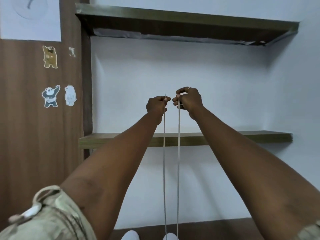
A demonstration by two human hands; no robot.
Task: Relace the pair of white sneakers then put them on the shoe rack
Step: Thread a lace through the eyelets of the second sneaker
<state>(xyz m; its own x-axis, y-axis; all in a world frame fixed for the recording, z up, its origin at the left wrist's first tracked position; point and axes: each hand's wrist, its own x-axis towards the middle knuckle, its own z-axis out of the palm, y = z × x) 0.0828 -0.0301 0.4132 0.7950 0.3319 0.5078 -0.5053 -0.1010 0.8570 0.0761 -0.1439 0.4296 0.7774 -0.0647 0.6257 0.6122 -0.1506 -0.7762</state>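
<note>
Both of my hands are raised at the centre of the view, close together but not touching. The left hand (156,105) is closed, pinching one end of the lace (178,153) between thumb and fingers. Just to its 3 o'clock, the right hand (189,101), with a ring (188,87) on one finger, is curled round the other end. From the hands, two strands drop side by side, near each other and fairly taut, straight toward 6 o'clock.

There the rounded toes of the white sneakers (130,235) just show at the bottom edge. The strands run down to the one on the right, but I cannot see its eyelets, so I cannot tell how many rows are threaded.

My reading is that I am evening up the two ends on one shoe, so the relacing is under way rather than finished. What is left, as far as I can judge, is the rest of the threading, then the second shoe if it is not laced, then the shelving.

The lower shelf (242,136) crosses behind my forearms and the upper shelf (173,19) sits at 12 o'clock. No shoe is visible on either. Bear stickers (50,96) are stuck on the wooden panel (20,135) at 9 o'clock.
</note>
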